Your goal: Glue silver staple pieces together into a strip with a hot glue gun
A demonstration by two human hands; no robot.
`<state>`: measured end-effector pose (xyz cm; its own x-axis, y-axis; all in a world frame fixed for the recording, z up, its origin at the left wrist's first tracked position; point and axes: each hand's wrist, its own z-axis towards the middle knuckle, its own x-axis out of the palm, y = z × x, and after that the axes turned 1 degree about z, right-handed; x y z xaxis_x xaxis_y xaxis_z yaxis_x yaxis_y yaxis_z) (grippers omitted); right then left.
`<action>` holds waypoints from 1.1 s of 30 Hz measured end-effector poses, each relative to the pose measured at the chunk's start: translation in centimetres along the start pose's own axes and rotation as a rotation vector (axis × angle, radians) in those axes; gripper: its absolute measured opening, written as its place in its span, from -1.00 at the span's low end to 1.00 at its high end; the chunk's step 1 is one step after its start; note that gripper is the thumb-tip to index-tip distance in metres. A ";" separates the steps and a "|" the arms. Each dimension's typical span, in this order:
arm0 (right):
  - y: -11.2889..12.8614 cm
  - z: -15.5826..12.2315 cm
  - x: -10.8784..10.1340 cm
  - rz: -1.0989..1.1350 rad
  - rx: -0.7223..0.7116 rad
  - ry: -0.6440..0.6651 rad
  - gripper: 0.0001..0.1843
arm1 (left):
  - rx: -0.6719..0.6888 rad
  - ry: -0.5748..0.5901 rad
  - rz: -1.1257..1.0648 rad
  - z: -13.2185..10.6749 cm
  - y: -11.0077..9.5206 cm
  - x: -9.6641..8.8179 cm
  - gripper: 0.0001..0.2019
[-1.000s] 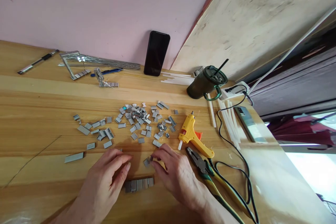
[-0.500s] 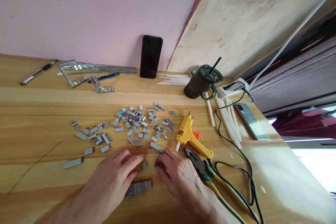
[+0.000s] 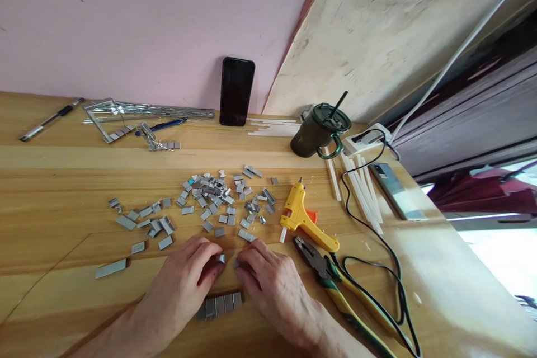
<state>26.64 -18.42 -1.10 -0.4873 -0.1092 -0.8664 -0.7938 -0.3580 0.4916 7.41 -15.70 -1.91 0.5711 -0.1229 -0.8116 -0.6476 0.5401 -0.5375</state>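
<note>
My left hand (image 3: 184,277) pinches a small grey metal piece (image 3: 221,258) between thumb and fingertips. Just across a narrow gap, my right hand (image 3: 274,277) has its thumb and fingers closed on another small metal piece (image 3: 237,263), mostly covered by the fingertips. Below and between the hands lies a row of metal pieces (image 3: 220,305) set side by side, its left end near my left wrist. Beyond the fingers spreads a loose pile of similar grey pieces (image 3: 213,190), some channel-shaped. A short joined strip (image 3: 246,235) lies just past my right fingers.
Right of my right hand are pliers (image 3: 312,257) and a yellow glue gun (image 3: 297,210) with a black cable. Farther back stand a dark mug (image 3: 319,131) and a phone (image 3: 237,91) against the wall. White glue sticks (image 3: 363,190) and a second phone (image 3: 392,190) lie at right.
My left hand has picked up the small metal piece that lay on the table between the hands. My right hand has shifted slightly left. The view has turned a little to the right.
</note>
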 end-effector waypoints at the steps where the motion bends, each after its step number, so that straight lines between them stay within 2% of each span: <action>1: -0.1 0.0 0.1 0.017 -0.014 -0.027 -0.87 | -0.005 -0.018 -0.024 0.0 0.0 0.0 -0.84; 7: -0.2 -0.1 0.3 0.194 -0.054 -0.128 -0.87 | -0.056 -0.050 -0.157 -0.1 -0.1 -0.3 -0.85; 9: 0.0 -0.2 0.3 0.267 -0.023 -0.149 -0.89 | -0.151 -0.016 -0.301 -0.2 -0.1 -0.5 -0.84; 13: 0.1 -0.2 0.1 0.343 0.053 -0.167 -0.90 | -0.427 0.088 -0.688 -0.4 -0.1 -1.0 -0.83; 15: 0.2 -0.2 0.0 0.377 0.071 -0.174 -0.87 | -0.497 0.115 -0.818 -0.4 -0.1 -1.2 -0.83; 22: 0.3 -0.2 -0.2 0.436 0.080 -0.177 -0.86 | -0.538 0.111 -0.957 -0.4 -0.1 -1.4 -0.85; 27: 0.2 -0.2 -0.2 0.446 0.109 -0.162 -0.88 | -0.462 0.097 -0.838 -0.5 0.0 -1.1 -0.83; 29: 0.0 -0.2 -0.1 0.394 0.082 -0.177 -0.88 | -0.345 0.042 -0.676 -0.4 0.0 -0.8 -0.82; 33: -0.3 -0.2 0.2 0.275 -0.002 -0.158 -0.91 | -0.024 -0.101 -0.269 -0.3 0.1 -0.4 -0.84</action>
<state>26.88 -18.53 -1.44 -0.7340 -0.0566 -0.6768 -0.6242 -0.3366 0.7050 7.00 -15.91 -1.74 0.7707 -0.1748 -0.6128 -0.4772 0.4789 -0.7368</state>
